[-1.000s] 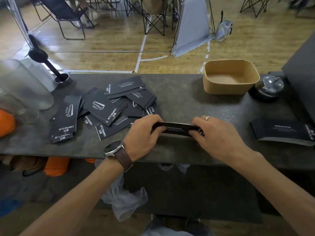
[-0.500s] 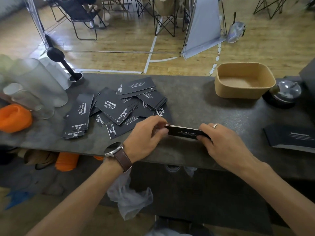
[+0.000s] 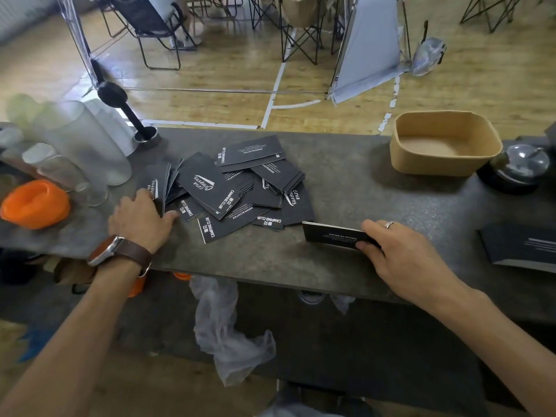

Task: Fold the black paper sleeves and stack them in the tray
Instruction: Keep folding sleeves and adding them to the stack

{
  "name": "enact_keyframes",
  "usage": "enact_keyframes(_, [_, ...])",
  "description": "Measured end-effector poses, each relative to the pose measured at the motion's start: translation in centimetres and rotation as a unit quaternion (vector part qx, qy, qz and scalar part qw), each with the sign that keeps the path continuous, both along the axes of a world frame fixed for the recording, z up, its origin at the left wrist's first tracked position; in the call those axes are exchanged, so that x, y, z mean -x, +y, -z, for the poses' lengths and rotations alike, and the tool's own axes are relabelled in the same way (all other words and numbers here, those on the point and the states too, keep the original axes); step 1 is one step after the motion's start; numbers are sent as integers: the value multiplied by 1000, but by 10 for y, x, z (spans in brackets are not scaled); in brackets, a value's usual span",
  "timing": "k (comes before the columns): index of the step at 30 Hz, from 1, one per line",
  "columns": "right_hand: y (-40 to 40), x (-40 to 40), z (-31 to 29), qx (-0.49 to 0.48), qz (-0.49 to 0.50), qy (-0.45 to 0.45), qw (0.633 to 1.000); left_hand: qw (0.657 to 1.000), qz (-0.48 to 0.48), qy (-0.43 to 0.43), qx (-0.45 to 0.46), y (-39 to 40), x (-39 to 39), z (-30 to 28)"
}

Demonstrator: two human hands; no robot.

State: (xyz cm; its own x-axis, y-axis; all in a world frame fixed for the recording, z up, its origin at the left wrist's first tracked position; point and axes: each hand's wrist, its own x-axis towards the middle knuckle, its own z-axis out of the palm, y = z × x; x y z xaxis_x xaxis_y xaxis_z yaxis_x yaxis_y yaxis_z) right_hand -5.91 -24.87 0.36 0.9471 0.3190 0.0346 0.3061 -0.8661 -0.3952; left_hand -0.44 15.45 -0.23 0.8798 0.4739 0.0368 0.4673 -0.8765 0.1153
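Grey stone-look counter [image 3: 346,266] — scattered pile of flat black printed paper sleeves [image 3: 240,188], matte. Left hand [image 3: 141,218] grips a few sleeves at the pile's left edge; right hand [image 3: 400,254] pinches one folded sleeve [image 3: 331,236]. Tan rounded tray [image 3: 421,164] far right — frosted plastic cups [image 3: 84,145], orange lid [image 3: 34,203] left.

Orange cup [image 3: 35,203] beside clear tumblers [image 3: 87,145] far left; domed bell [image 3: 522,168] right; folding chair [image 3: 147,28] behind.
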Motion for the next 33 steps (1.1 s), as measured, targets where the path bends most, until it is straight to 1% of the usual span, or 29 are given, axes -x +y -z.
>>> enact_keyframes(6, [0,2,1,-1,2,4,1000,999,17,-37,23,5,6,6])
enact_keyframes(10, [0,2,1,1,3,8,1000,999,22,-48,12,13,8,4])
enact_keyframes(15, [0,1,-1,9,3,13,1000,996,-25,-67,53,14,7,1])
enact_keyframes(18, [0,1,-1,8,2,16,1000,992,-33,-112,46,11,11,-3])
enact_keyframes(20, [-1,1,0,7,2,19,1000,989,-24,-140,42,10,12,-5])
enact_keyframes(24, [-1,0,0,-2,4,23,1000,980,10,-169,105,7,11,-9])
enact_keyframes(28, [-1,-1,2,-2,3,17,1000,977,33,-193,85,1,12,-17])
enact_keyframes(30, [-1,-1,2,0,2,13,1000,974,48,-204,91,-7,15,-24])
enact_keyframes(31, [-2,-1,3,2,3,12,1000,972,60,-204,96,-12,17,-28])
enact_keyframes(33, [-2,-1,3,0,2,12,1000,974,93,-178,103,-26,24,-37])
